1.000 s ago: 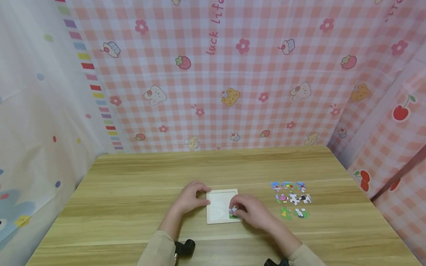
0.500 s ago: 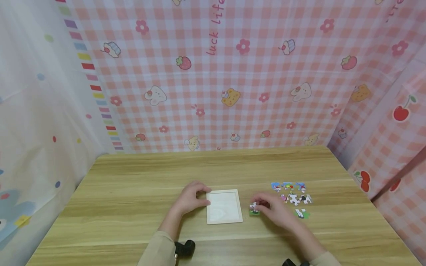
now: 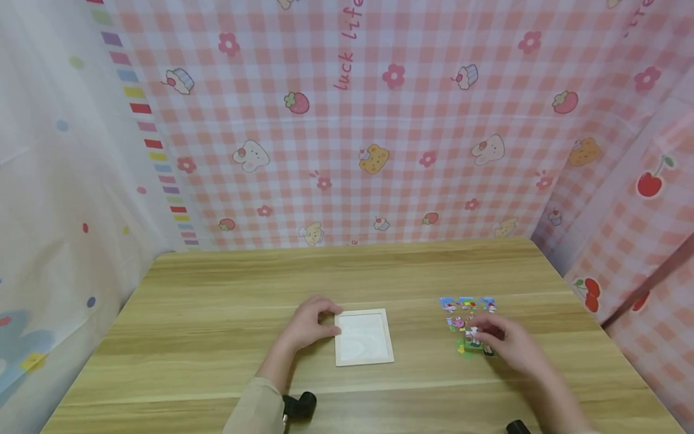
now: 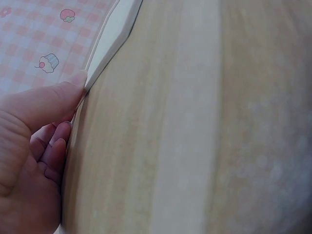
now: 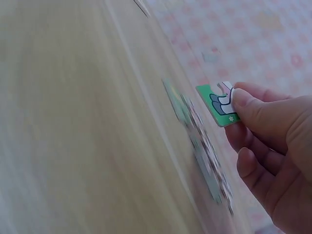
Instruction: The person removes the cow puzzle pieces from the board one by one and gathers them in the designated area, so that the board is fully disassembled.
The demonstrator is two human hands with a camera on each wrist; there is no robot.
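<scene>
A shallow, light wooden puzzle tray [image 3: 364, 339] with a raised rim lies flat on the table. At its left edge, my left hand [image 3: 309, 327] grips the tray near the upper-left corner; the left wrist view shows the thumb [image 4: 68, 95] on the rim and the other fingers curled below. My right hand [image 3: 512, 345] is over the loose pieces on the right. Between thumb and fingers it pinches a jigsaw piece [image 5: 218, 105], green with blue-grey and white shapes. Several loose jigsaw pieces [image 3: 448, 304] lie beneath, some of them hidden by the hand.
The wood-grain table [image 3: 217, 337] ends at a pink checked cloth [image 3: 336, 205] hanging behind it. More patterned cloth hangs at the left and right sides. Black wrist cameras [image 3: 300, 405] sit on the forearms.
My right hand has carried the jigsaw piece out of the tray, rightward to above the loose pieces. The tray is now bare. My left hand has stayed at the tray's edge.
</scene>
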